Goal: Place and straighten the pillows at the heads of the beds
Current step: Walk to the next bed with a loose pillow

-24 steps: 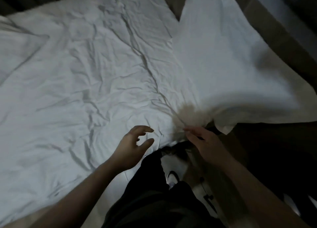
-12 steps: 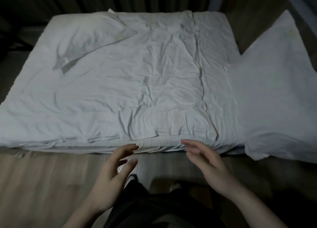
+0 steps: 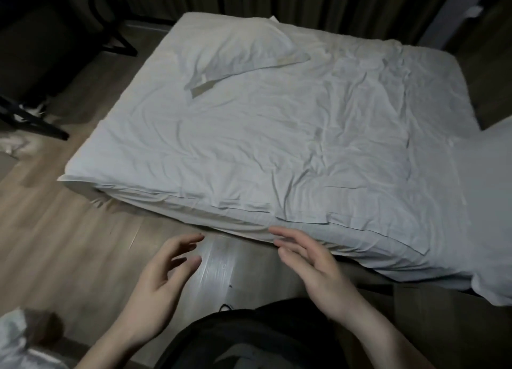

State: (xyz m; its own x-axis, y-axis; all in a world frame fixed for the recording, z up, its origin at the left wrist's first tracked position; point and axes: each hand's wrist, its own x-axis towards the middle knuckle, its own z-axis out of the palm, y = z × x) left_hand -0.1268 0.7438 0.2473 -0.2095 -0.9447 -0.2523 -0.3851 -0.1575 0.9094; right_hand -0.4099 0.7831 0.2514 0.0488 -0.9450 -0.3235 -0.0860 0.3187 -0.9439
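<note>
A low bed (image 3: 277,147) with a wrinkled white sheet fills the middle of the head view. One white pillow (image 3: 235,52) lies askew at its far left corner, one corner pointing toward the bed's middle. My left hand (image 3: 160,282) hovers over the wooden floor in front of the bed's near edge, fingers apart, holding nothing. My right hand (image 3: 313,266) is also empty and spread, its fingertips close to the near edge of the mattress. A second white bed or sheet (image 3: 490,202) adjoins at the right.
Dark curtains (image 3: 304,2) hang behind the bed. Black chair or table legs (image 3: 33,119) stand on the floor at the left. White cloth (image 3: 13,341) lies at the bottom left corner. Wooden floor (image 3: 69,244) runs along the bed's near and left sides.
The view has pulled back and swung left, so the whole bed and the pillow show. Both hands have come off the sheet and now hover empty before the bed's near edge.
</note>
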